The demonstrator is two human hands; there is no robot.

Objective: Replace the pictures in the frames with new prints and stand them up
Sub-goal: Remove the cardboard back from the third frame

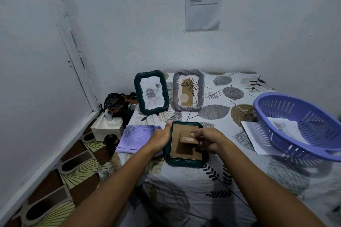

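On the far left lay a folded purple cloth (137,139), just beside the frame being worked on. The left hand (160,139) lay flat along the left edge of the face-down green frame (185,144), its fingers straight and thumb raised, steadying it on the table (212,186). The right hand (207,139) pinched the cardboard easel stand (187,139) on the frame's brown backing, fingers curled about its edge. Behind them a dark green frame (151,91) and a grey frame (188,90) already stood upright, each with a print showing; whether those were the new prints could not be told. To the right, loose paper prints (256,137) lay under and inside a purple basket (302,125). By this reckoning two frames looked finished, while the third was at its backing and not yet stood up.
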